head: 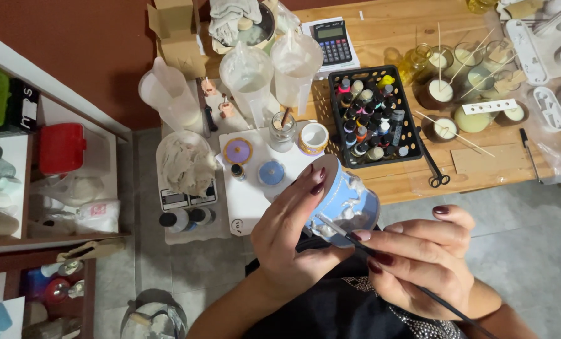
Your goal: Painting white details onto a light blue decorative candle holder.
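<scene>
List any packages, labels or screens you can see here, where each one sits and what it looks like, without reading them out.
Calculator: far edge of the wooden table, black, grey screen, on white paper.
Cardboard box: far left of the table, brown, flaps open.
White label strip: right, across a candle bowl, long and narrow.
Black crate: centre, small dye bottles with coloured caps.
Scale: left, white, front panel partly hidden.
Pale packet: left shelf, pinkish print.

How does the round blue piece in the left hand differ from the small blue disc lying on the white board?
The round blue piece is held tilted in the left hand; the small blue disc lies flat on the white board. The held piece is larger, taller and carries white relief, with the brush in the right hand touching it; the disc looks plain and untouched. Both are round and blue.
</scene>
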